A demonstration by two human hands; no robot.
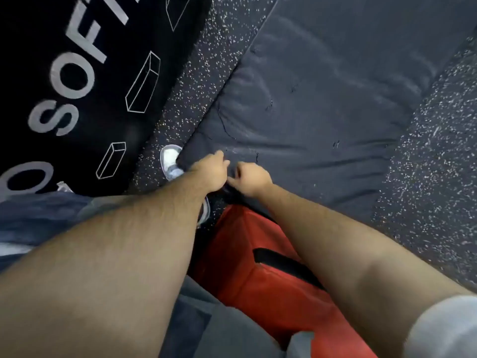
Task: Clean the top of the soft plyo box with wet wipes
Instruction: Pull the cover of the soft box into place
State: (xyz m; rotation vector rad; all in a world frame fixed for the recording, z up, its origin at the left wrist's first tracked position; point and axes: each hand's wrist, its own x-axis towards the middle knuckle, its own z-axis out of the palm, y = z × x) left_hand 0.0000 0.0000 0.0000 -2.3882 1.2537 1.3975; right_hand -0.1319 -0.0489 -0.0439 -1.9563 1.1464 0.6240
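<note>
Container: only one candidate, a red fabric bag, just below both sets of fingers, between the forearms. There's a black strip across it, zip or handle, can't tell which. Contents not visible.

Left to right:
- Soft plyo box: far left of the left fingers and well apart from them. The face in view is black with grey lettering "SOF…" and outline box drawings. Can't tell whether that face is the top. No hand touches it.
- Speckled rubber floor: a strip of it runs between the box and the fingers.
- White shoe: just left of the left fingers, toe against the near corner of the mat.
- Left hand: back of the hand faces the camera, fingers curled downward at the mat's near corner. The frame is blurred, so I can't tell if they grip the mat edge, something else or nothing.
- Right hand: just right of the left hand, nearly touching it, fingers curled in and the thumb side pointing at the left hand. There's a dark patch under the two hands. Can't tell what is held, if anything.
- Dark grey mat: spreads up and right from the fingers, flat on the floor, wrinkled, with small scuffs just beyond the fingertips.
- More speckled floor right of the mat.
- Grey shorts at the bottom, below the bag. Grey sleeve on the right arm.

In the way: floor strip and shoe lie between fingers and box.
</note>
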